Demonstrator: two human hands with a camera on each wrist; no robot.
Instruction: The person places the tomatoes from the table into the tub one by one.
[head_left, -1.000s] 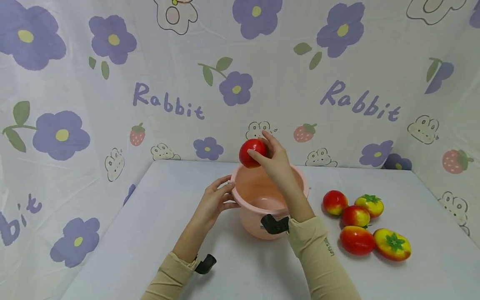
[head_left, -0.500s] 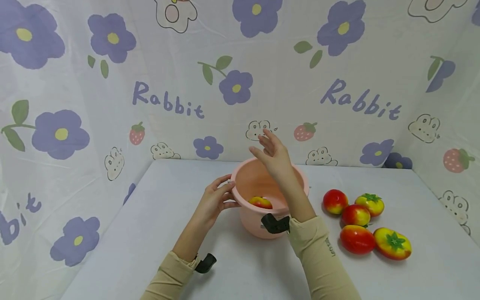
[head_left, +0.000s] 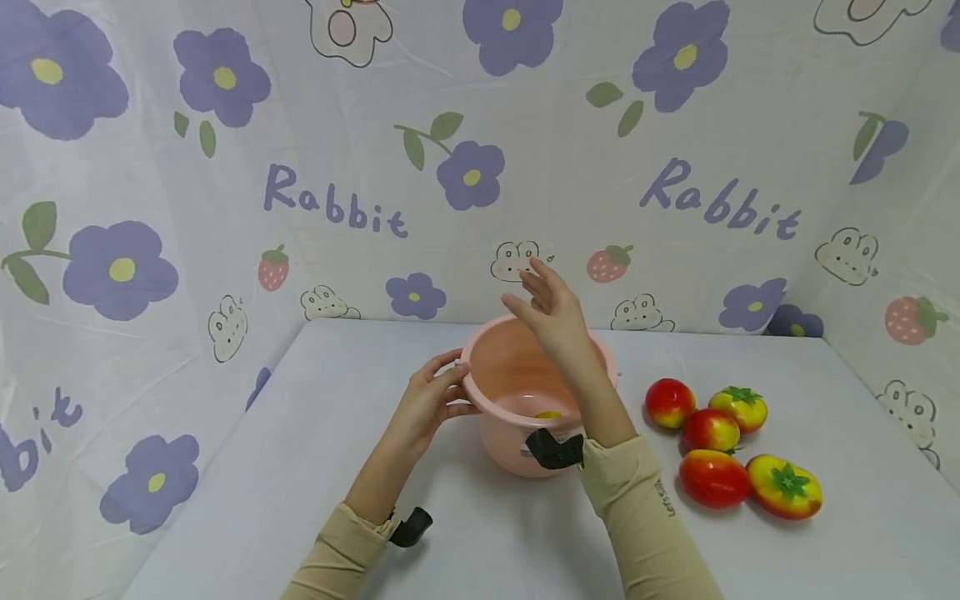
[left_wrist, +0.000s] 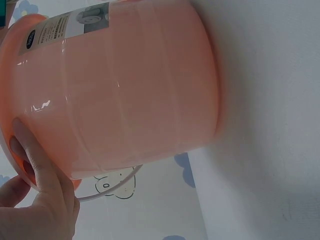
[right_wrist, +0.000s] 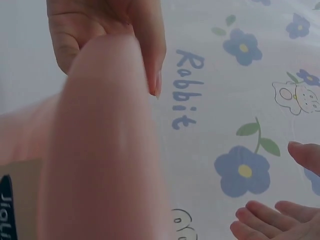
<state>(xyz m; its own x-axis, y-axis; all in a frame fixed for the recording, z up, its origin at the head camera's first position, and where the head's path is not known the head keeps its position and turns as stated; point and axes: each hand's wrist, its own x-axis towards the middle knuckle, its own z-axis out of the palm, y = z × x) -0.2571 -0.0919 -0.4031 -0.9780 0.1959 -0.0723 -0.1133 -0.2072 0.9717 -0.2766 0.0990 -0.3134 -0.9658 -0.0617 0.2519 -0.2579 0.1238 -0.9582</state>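
My left hand (head_left: 431,404) grips the left rim of a pink bucket (head_left: 517,446). In the left wrist view, fingers (left_wrist: 35,160) lie against the wall of the bucket (left_wrist: 125,90), near its thin handle. Above the bucket's mouth, my right hand (head_left: 551,321) holds nothing, its fingers spread and relaxed. Those fingers (right_wrist: 270,217) also show at the lower right of the right wrist view, apart from the rim (right_wrist: 100,140). A sliver of a yellow-topped tomato (head_left: 547,414) shows inside the bucket; the rest is hidden by its front wall.
Several red-and-yellow tomatoes lie grouped right of the bucket, among them a red one (head_left: 714,479) and one with a green calyx (head_left: 786,487). They rest on a white table (head_left: 300,500). A flower-and-rabbit printed curtain (head_left: 337,275) stands behind the table.
My right hand has let go of the red tomato, which dropped into the bucket and rolled rightward inside it. The left hand keeps its place on the rim.
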